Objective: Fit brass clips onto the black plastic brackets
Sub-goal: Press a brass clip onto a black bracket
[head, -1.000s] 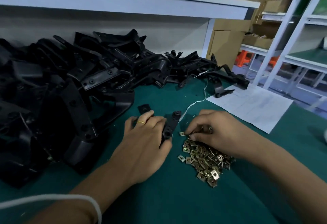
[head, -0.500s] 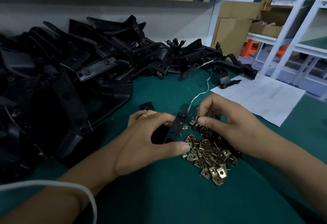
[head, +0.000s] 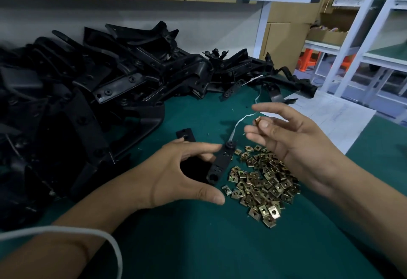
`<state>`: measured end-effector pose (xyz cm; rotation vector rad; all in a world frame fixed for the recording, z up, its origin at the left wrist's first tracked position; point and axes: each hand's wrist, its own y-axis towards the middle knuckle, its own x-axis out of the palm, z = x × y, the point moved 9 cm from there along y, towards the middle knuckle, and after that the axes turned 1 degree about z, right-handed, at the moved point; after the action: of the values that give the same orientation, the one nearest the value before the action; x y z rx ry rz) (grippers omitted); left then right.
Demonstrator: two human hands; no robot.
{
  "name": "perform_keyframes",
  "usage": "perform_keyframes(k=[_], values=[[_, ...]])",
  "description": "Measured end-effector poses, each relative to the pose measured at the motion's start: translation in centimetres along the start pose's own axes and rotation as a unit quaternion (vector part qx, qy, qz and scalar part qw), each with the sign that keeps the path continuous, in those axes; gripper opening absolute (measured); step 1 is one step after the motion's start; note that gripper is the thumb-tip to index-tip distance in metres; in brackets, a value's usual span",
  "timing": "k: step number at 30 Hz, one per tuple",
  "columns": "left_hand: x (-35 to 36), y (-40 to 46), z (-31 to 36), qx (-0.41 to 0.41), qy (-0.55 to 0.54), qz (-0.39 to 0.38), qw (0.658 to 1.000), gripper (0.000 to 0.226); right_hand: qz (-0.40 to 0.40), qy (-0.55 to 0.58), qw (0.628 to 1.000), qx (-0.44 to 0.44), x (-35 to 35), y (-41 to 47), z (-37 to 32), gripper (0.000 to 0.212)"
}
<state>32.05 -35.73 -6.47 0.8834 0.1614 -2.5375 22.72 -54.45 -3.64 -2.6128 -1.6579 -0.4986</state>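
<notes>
Head view: your left hand (head: pixel 176 175) reaches over the narrow black plastic bracket strip (head: pixel 221 164), index fingertip touching it near its round-bossed far end and thumb stretched out just short of its near, holed end; whether the grip has actually closed on the strip cannot be told, since fingers hide its left edge. The bracket's long axis runs from near-left to far-right, tilted slightly, its far end pointing toward your right hand (head: pixel 293 142). That hand is raised above the green worktop (head: pixel 198 245), its grip pinching one small brass clip (head: pixel 258 120) between thumb and finger, the other fingers spread loosely. The clip sits up and to the right of the bracket's far end, near but apart from it. Judged from this, the coming move turns on bringing the clip down and left onto that far end, so the right hand is the nearer one. The loose heap of square brass clips (head: pixel 264 186) lies just beside the bracket's right flank.
</notes>
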Motion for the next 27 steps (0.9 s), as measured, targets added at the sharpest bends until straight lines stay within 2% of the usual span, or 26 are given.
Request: perform_keyframes(k=[3, 6, 8, 11, 14, 18, 23, 27], values=[[-0.1, 0.0, 0.1, 0.014, 0.002, 0.01, 1.0, 0.093, 0.035, 0.073, 0.996, 0.035, -0.5, 0.1, 0.5, 0.027], [-1.0, -0.2, 0.2, 0.028, 0.0, 0.078, 0.997, 0.091, 0.051, 0.109, 0.991, 0.057, -0.7, 0.1, 1.0, 0.022], [-1.7, -0.4, 0.5, 0.04, 0.053, 0.137, 0.988, 0.093, 0.051, 0.096, 0.992, 0.062, -0.5, 0.0, 1.3, 0.019], [-2.1, -1.2, 2.6, 0.116, 0.17, 0.209, 0.956, 0.089, 0.034, 0.058, 0.995, 0.073, 0.4, -0.4, 1.8, 0.016], [-1.4, -1.5, 3.9, 0.17, 0.27, 0.226, 0.921, 0.095, 0.014, 0.026, 0.996, 0.082, 1.5, -0.9, 2.1, 0.021], [-1.5, -1.7, 4.9, 0.213, 0.322, 0.266, 0.883, 0.092, 0.001, 0.004, 0.997, 0.077, 2.8, -1.4, 1.9, 0.026], [-1.3, -2.1, 5.7, 0.249, 0.347, 0.293, 0.855, 0.091, 0.006, -0.025, 0.998, 0.057, 3.1, -1.8, 1.4, 0.024], [-0.9, -2.1, 5.8, 0.258, 0.356, 0.296, 0.848, 0.089, -0.02, -0.02, 0.998, 0.06, 3.7, -1.7, 1.6, 0.024]])
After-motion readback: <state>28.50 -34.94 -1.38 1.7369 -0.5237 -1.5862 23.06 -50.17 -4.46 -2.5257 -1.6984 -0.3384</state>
